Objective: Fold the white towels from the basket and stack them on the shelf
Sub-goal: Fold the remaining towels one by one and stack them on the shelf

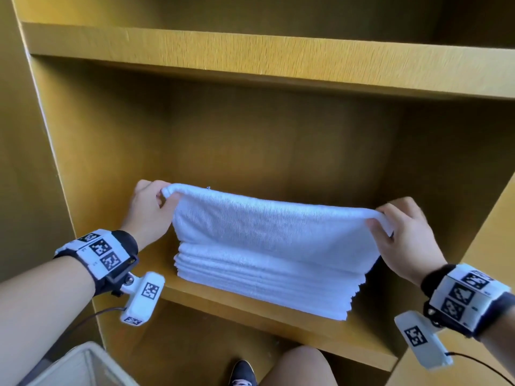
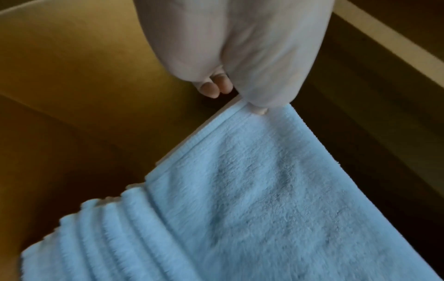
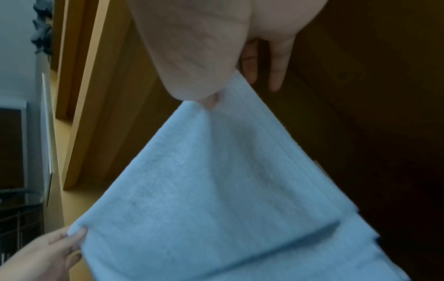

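A folded white towel [image 1: 267, 224] hangs stretched between both hands inside the wooden shelf [image 1: 278, 324], its lower part draping over a stack of several folded white towels [image 1: 256, 282]. My left hand [image 1: 152, 203] pinches the towel's upper left corner [image 2: 242, 106]. My right hand [image 1: 401, 232] pinches the upper right corner [image 3: 211, 102], with two fingers [image 3: 276, 62] loose behind the cloth. In the right wrist view the towel [image 3: 216, 180] spans down to the left hand [image 3: 48, 252]. The stack's ribbed edges [image 2: 100, 237] show below the held towel [image 2: 264, 190].
A white laundry basket [image 1: 80, 366] stands at the lower left on the floor. The shelf's left side panel [image 1: 41, 149] and the board above [image 1: 250, 57] bound the compartment. My knee [image 1: 298, 366] and a dark shoe [image 1: 243, 373] are below the shelf edge.
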{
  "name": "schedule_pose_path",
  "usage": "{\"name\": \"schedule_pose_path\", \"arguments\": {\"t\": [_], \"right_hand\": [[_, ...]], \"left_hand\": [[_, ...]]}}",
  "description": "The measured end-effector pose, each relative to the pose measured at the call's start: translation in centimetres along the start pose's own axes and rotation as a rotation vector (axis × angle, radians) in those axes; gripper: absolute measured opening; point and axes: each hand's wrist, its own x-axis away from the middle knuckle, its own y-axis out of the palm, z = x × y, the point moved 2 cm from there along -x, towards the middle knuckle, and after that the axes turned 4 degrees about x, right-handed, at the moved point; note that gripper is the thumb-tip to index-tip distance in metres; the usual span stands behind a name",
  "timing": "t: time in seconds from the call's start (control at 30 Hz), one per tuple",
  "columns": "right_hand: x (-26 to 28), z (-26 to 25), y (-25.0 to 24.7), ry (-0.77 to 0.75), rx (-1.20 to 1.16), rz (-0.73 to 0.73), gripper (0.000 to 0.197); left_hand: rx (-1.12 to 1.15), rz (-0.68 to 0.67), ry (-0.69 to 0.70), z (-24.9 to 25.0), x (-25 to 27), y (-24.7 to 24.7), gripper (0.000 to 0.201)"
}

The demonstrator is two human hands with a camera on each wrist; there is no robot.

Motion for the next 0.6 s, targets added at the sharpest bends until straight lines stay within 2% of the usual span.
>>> {"name": "schedule_pose_path", "arguments": {"t": [0.1,0.23,0.43,0.6], "right_hand": [[-1.0,-0.2,-1.1,0.060,-0.065,-0.033,0.022],[-1.6,-0.2,-2.1,0.219,-0.288,-0.135,0.023],[-1.5,-0.5,-1.8,0.387,-0.517,-0.196,0.021],[-1.7,-0.2,0.0,0.468,-0.532,-0.265,0.022]], "left_hand": [[0.040,-0.013,-0.081,0.8,-0.9,-0.3,0.024],[0.169,-0.085,-0.173,1.9,-1.4,-0.6,0.044],[0.314,-0.149,-0.244,2.0,-0.8,-0.2,0.045],[0.303,-0.202,-0.265,1.3,-1.0,1.2,0.039]]}}
